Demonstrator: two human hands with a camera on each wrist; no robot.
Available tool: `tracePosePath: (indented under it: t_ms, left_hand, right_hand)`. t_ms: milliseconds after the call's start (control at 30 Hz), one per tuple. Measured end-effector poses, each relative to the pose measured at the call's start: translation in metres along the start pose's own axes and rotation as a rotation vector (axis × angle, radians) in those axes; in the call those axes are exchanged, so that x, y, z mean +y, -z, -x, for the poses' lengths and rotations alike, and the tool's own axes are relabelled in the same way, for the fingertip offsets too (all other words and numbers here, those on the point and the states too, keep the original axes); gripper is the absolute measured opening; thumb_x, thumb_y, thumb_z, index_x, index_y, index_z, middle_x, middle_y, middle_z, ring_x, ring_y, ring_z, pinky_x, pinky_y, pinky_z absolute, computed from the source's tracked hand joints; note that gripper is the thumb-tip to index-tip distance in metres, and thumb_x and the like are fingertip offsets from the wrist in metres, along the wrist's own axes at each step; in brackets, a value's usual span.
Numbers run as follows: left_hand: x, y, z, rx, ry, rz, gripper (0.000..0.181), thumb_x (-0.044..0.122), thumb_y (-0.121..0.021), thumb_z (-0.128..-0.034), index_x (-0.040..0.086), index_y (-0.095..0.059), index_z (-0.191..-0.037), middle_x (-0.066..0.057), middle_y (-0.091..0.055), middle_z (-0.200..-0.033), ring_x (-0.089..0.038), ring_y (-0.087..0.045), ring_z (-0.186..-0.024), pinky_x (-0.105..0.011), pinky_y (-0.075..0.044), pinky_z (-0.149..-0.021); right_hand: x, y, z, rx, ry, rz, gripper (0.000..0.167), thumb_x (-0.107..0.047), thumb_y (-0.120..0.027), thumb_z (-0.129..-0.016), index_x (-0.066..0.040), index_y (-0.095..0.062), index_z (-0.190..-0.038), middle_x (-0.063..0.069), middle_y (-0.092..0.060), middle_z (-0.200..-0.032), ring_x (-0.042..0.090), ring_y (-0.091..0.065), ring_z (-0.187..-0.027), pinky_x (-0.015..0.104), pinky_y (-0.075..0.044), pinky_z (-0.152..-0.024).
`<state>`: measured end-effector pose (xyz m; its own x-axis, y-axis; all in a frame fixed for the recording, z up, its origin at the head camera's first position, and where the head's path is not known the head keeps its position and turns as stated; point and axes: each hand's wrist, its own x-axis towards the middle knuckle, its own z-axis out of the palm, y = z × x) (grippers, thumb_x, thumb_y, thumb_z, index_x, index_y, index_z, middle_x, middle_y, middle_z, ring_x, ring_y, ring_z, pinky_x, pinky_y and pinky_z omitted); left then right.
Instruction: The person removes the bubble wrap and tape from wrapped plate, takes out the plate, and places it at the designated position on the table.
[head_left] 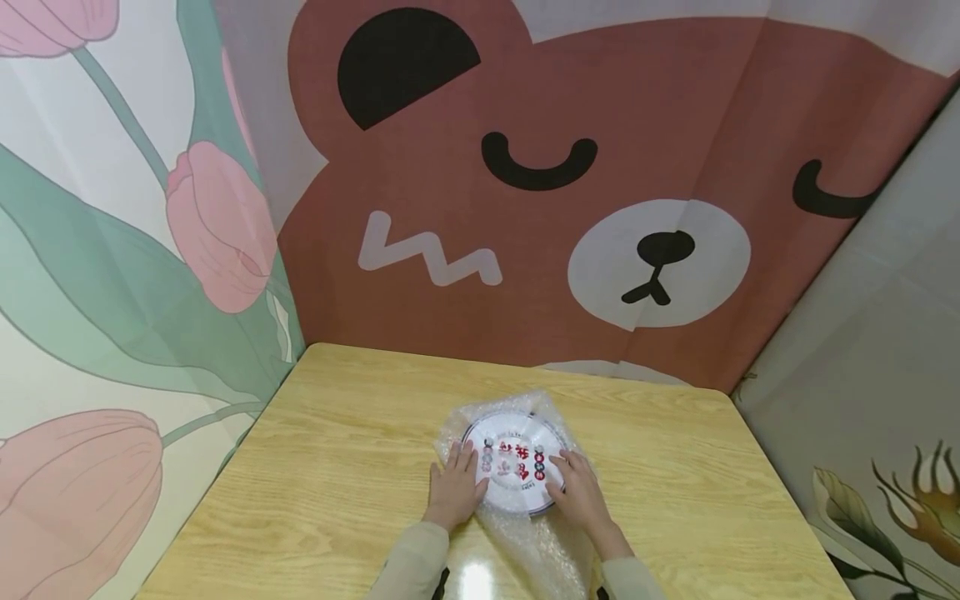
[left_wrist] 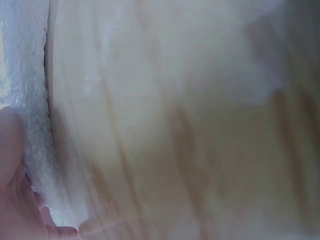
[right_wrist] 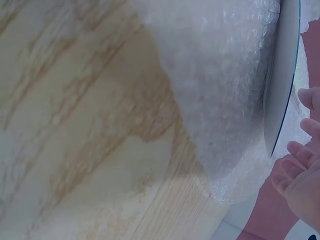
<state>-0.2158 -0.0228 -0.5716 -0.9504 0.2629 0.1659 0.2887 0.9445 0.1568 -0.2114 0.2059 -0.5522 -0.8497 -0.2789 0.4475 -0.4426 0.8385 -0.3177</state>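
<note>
A round white plate (head_left: pixel 513 462) with red and black lettering and a dark rim lies on a sheet of bubble wrap (head_left: pixel 536 542). My left hand (head_left: pixel 453 487) rests at the plate's left edge, fingers extended over the wrap and rim. On the right edge my right hand (head_left: pixel 583 493) touches the plate with spread, slightly bent fingers. In the left wrist view, the left hand (left_wrist: pixel 20 185) is against the bubble wrap (left_wrist: pixel 30 100). The right wrist view has the right hand (right_wrist: pixel 302 170) beside the plate's rim (right_wrist: pixel 285 80), above bubble wrap (right_wrist: pixel 220 80).
The wooden table (head_left: pixel 337 442) extends around the wrap on both sides. Behind it hangs a cloth with a brown bear (head_left: pixel 420 317); flower-printed cloths hang at the left (head_left: pixel 217 225) and right (head_left: pixel 862 350).
</note>
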Motion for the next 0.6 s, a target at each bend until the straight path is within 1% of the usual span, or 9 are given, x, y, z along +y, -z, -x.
tracePosePath:
  t_ms: [100, 267, 333, 400, 600]
  left_hand:
    - [0.0, 0.0, 0.0, 0.001, -0.001, -0.003, 0.055, 0.042, -0.043, -0.0894, 0.004, -0.046, -0.13, -0.008, -0.035, -0.139, -0.028, -0.027, -0.128, -0.058, -0.032, -0.09]
    - [0.0, 0.0, -0.001, 0.0, 0.004, 0.006, 0.055, 0.042, -0.043, -0.0893, 0.004, -0.046, -0.13, -0.008, -0.035, -0.14, -0.028, -0.027, -0.128, -0.058, -0.031, -0.09]
    - [0.0, 0.001, -0.001, -0.006, 0.008, 0.01, 0.055, 0.042, -0.043, -0.0893, 0.004, -0.046, -0.13, -0.008, -0.034, -0.14, -0.028, -0.027, -0.128, -0.058, -0.031, -0.09]
    - [0.0, 0.001, -0.001, -0.009, 0.011, 0.014, 0.055, 0.042, -0.043, -0.0892, 0.004, -0.046, -0.13, -0.008, -0.035, -0.14, -0.028, -0.027, -0.128, -0.058, -0.031, -0.09]
    - [0.0, 0.001, -0.002, -0.012, 0.01, 0.015, 0.055, 0.041, -0.043, -0.0895, 0.004, -0.046, -0.13, -0.008, -0.034, -0.14, -0.028, -0.026, -0.129, -0.058, -0.031, -0.09]
  right_hand:
    - [0.001, -0.001, -0.001, 0.004, -0.003, 0.005, 0.039, -0.01, -0.069, -0.07, 0.007, -0.06, -0.103, 0.024, -0.053, -0.11, 0.04, -0.046, -0.105, 0.049, -0.035, -0.091]
    - [0.003, -0.003, -0.004, 0.052, 0.032, 0.017, 0.038, -0.008, -0.07, -0.067, 0.007, -0.06, -0.101, 0.024, -0.054, -0.105, 0.041, -0.048, -0.101, 0.05, -0.037, -0.088]
    - [0.003, -0.003, -0.006, 0.059, 0.041, 0.024, 0.038, -0.007, -0.071, -0.067, 0.007, -0.06, -0.101, 0.024, -0.055, -0.104, 0.041, -0.048, -0.1, 0.05, -0.037, -0.088]
    - [0.003, -0.003, -0.008, 0.052, 0.039, 0.031, 0.038, -0.006, -0.071, -0.067, 0.007, -0.06, -0.101, 0.024, -0.055, -0.104, 0.041, -0.048, -0.1, 0.05, -0.037, -0.088]
    - [0.004, -0.001, -0.015, -0.004, 0.031, 0.063, 0.039, -0.008, -0.07, -0.07, 0.008, -0.059, -0.104, 0.025, -0.054, -0.107, 0.04, -0.048, -0.102, 0.049, -0.036, -0.089]
